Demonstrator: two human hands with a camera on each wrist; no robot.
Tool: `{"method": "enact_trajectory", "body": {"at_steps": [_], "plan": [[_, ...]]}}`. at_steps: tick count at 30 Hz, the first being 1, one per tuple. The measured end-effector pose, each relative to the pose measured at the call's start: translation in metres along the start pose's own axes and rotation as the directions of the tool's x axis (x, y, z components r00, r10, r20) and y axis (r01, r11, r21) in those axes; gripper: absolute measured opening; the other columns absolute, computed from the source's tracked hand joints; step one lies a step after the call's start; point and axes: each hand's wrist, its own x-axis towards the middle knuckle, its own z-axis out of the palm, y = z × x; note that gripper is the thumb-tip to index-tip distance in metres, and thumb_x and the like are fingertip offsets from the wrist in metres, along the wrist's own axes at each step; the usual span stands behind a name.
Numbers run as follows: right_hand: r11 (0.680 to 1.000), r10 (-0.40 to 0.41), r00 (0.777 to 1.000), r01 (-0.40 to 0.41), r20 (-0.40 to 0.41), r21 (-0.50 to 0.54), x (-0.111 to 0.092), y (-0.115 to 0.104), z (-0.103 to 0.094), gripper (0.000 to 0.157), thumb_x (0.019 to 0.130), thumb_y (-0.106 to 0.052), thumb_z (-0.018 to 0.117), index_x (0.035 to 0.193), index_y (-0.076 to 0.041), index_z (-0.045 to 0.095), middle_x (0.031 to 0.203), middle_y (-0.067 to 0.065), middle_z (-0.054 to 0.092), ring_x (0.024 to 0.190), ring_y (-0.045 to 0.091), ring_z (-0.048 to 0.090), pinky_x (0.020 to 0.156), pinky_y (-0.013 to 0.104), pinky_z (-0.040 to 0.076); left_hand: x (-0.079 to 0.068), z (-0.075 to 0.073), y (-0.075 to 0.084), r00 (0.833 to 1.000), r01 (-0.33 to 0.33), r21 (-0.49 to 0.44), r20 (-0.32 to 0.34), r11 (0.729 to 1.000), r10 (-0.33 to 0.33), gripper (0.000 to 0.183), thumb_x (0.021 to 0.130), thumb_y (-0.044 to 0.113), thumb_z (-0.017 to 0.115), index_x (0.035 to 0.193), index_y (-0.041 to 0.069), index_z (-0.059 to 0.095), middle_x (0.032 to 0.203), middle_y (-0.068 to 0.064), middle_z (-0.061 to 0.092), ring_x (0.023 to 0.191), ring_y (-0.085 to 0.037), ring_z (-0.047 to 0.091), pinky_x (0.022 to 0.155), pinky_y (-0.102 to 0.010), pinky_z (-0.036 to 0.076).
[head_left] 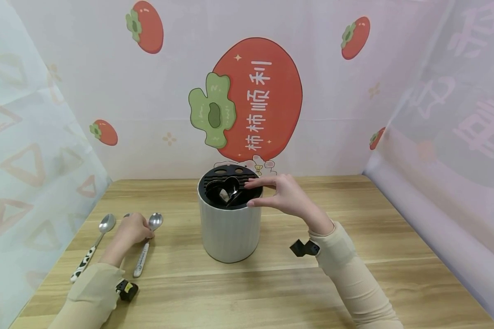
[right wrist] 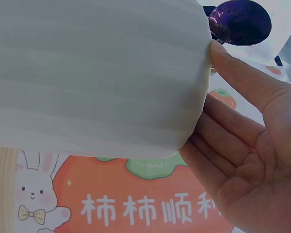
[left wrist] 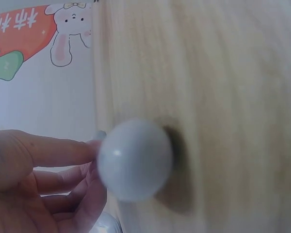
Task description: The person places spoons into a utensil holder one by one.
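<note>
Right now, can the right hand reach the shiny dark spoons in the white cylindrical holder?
Probably yes: at the top of the holder, the right hand is close to the spoons, with nothing visible between.

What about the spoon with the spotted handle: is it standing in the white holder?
No, the spotted spoon lies flat on the wooden table, well apart from the white holder.

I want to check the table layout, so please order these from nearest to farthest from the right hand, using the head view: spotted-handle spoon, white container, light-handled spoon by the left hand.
1. White container: right at the right hand.
2. Light-handled spoon: left of the container, by the left hand.
3. Spotted-handle spoon: farthest left.
</note>
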Motion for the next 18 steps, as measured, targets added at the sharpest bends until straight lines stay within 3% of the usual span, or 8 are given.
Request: {"method": "enact_trajectory", "body": {"at_steps": [18], "plan": [[1.0,-0.01,1.0,0.01,-0.001,-0.004,-0.0001,0.0001,0.0002,0.04,0.075,-0.033,0.079,0.112,-0.019,0.071,0.121,-0.003,0.066,0.118,0.008,0.058,0.103,0.031,0.043,-0.0026,0.0007,0.0049,1.0,0.012,0.019,-0.018,1.0,-0.012,0.015,0.073,0.01,0.07,0.062,0.003,0.064,0.056,-0.002,0.057,0.053,-0.014,0.048,0.049,-0.026,0.037]]}}
